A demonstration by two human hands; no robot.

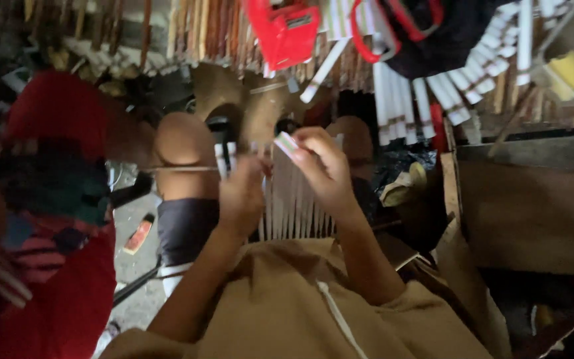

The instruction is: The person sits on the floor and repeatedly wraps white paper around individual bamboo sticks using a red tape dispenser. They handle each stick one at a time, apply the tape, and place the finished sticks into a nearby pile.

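Nearest, tan shirt, filling the lower middle. Left of the sticks, a neighbour's red sleeve, blurred, then a bare knee just beside them. Left hand curled shut around thin white sticks, against the bundle's left edge. Sticks standing upright in a row between both hands, rising from the lap. Right hand at the bundle's top right, fingers pinched on a small white piece. Above the sticks, red bag hanging; up and right of them, more white rods leaning. Far right, brown board.
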